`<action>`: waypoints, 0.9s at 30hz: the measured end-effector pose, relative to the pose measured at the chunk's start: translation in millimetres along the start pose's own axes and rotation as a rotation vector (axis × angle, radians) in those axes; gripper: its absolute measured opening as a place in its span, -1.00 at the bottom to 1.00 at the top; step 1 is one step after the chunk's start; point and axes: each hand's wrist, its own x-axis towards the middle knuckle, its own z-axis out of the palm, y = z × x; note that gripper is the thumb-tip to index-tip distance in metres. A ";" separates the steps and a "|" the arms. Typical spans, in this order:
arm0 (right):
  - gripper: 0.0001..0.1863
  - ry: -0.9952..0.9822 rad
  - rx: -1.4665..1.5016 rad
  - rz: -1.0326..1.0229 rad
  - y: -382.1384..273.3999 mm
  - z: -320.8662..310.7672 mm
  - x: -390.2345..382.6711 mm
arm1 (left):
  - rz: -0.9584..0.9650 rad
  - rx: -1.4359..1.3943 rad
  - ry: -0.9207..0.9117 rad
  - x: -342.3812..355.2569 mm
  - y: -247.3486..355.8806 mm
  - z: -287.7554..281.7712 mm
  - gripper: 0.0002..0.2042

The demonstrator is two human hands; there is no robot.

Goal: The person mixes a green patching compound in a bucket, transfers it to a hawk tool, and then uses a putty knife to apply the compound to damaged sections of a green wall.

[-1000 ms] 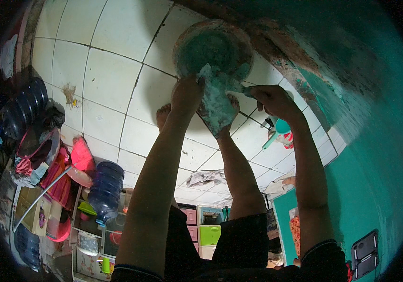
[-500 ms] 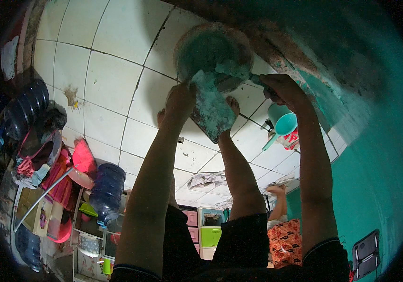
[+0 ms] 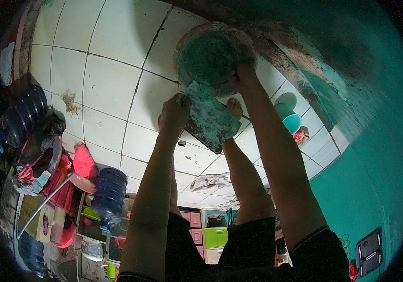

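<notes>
My left hand (image 3: 175,113) grips a dark rectangular plastering float (image 3: 214,123), tilted, its upper face smeared with wet grey-green mortar (image 3: 200,90). Just beyond it, a round basin (image 3: 182,43) with a mortar-crusted rim stands on the floor, holding more of the dark greenish mix. My right hand (image 3: 243,77) is closed over the basin's near right side, around the handle of a small trowel; the trowel's blade is hard to make out against the mix. My bare foot (image 3: 234,108) shows behind the float.
A green wall (image 3: 371,183) with a rough patched base runs along the right. Beside it stand a turquoise dipper (image 3: 291,123) and a red-and-white packet (image 3: 301,137). Water jugs (image 3: 109,195), a pink dustpan (image 3: 84,162) and shelving crowd the left. A grey cloth (image 3: 211,181) lies on the tiles.
My right hand has moved left with the trowel, from beside the dipper to over the basin. My left hand and the float have shifted slightly nearer; some mortar stays heaped at the float's far end.
</notes>
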 end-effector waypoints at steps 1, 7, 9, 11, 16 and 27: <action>-0.79 0.032 0.046 -0.014 2.3 4.8 4.3 | 0.027 0.005 0.018 0.9 -1.3 0.9 -0.65; -0.74 0.119 -0.074 -0.006 9.7 42.0 23.5 | 0.110 -0.010 0.032 2.8 -2.6 -1.8 -0.68; -0.74 0.091 -0.144 0.008 7.6 52.4 26.4 | 0.113 -0.056 0.033 -0.2 -0.1 -4.0 -0.69; -0.75 0.012 -0.217 0.025 5.8 61.6 26.3 | 0.085 -0.099 0.021 -3.7 3.1 -6.1 -0.69; -0.84 0.038 -0.101 0.023 7.4 67.4 12.4 | 0.067 -0.071 0.012 -10.4 7.6 -13.5 -0.69; -0.76 -0.205 -0.281 -0.110 9.7 -40.7 -68.7 | 0.163 -0.040 0.072 -41.6 14.1 -44.2 -0.69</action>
